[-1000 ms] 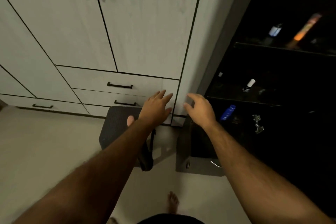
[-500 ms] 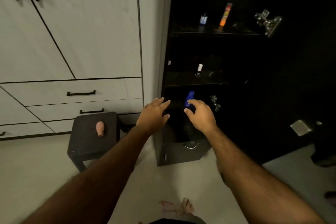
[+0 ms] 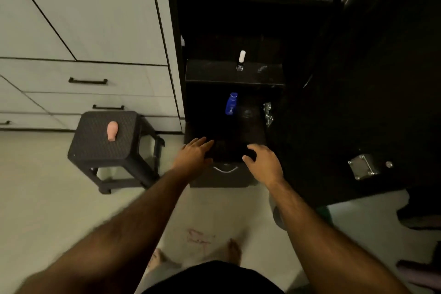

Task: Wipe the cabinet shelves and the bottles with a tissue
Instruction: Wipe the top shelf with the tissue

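Pale floor [image 3: 47,210] meets a dark open cabinet [image 3: 307,126], where the left hand [image 3: 194,153] and right hand [image 3: 262,162] reach empty, fingers loosely spread. Beyond stand a blue plastic bottle [image 3: 231,104], label unreadable, and a white-capped small bottle [image 3: 241,61].

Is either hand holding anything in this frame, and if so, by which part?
Nothing is held. The left hand and right hand reach, fingers spread, over the open drawer; no tissue shows.

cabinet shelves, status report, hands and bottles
Left hand and right hand open, empty, over the open bottom drawer. Blue bottle upright on lower shelf, untouched. No tissue in sight.
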Demonstrator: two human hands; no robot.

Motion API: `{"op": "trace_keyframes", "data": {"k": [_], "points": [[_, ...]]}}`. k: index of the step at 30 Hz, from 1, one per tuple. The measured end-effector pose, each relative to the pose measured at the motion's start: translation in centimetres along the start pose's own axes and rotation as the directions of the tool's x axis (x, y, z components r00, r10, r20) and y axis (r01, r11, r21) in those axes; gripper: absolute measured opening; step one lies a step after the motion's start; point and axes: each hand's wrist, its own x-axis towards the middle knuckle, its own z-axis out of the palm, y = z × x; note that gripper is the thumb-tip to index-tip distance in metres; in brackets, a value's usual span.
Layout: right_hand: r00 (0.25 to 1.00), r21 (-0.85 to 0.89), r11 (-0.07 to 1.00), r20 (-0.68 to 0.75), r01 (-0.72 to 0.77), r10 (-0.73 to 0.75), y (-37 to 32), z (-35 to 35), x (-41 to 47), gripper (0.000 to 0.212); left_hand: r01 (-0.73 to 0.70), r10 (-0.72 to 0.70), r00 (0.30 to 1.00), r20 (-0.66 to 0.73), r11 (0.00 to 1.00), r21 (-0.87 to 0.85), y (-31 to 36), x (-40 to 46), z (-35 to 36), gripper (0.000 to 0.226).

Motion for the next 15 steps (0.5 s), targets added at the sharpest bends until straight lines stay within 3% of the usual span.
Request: {"op": "trace_keyframes", "data": {"k": [5,10,15], "points": [[0.992,0.003,1.000,0.127,0.009,-0.010,4.2,2.5,0.2,0.048,0.071,-0.070,0.997,0.021,0.994,-0.084,2.0,-0.9,5.0,0.061],[0.968,0.058,0.996,0.243,-0.072,0.056,7.0,6.5,0.6,0.047,0.162,-0.148,0.983,0.105,0.977,-0.137,2.8,-0.8,9.2,0.058],[0.947,-0.036,0.996,0.306,-0.085,0.092,9.6,12.2,1.9,0.048,0.173,-0.150,0.973,0.173,0.976,-0.131,1.8,1.9,14.0,0.057]]}}
